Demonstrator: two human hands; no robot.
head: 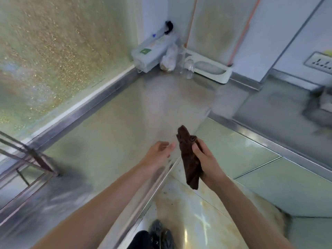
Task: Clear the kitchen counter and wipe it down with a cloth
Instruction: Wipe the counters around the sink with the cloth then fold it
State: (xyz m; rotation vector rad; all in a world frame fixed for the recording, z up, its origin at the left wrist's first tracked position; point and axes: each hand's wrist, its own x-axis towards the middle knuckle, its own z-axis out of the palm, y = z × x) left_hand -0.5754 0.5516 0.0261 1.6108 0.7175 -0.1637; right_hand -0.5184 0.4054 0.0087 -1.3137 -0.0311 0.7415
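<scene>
The right hand (206, 162) is closing its grip around a dark brown cloth (188, 157), holding it bunched and upright just off the near edge of the steel table (125, 112). The left hand (158, 153) is hanging open just left of the cloth, fingers relaxed above the table's edge. In the far corner a white box (149, 54), a plastic bag (168, 58) and a white tray (212, 69) are sitting against the wall.

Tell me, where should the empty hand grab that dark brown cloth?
Probably the top end of the dark brown cloth, coming from its left side. That end sticks up free above the right hand, which grips the middle, and the open left hand is right beside it.
</scene>
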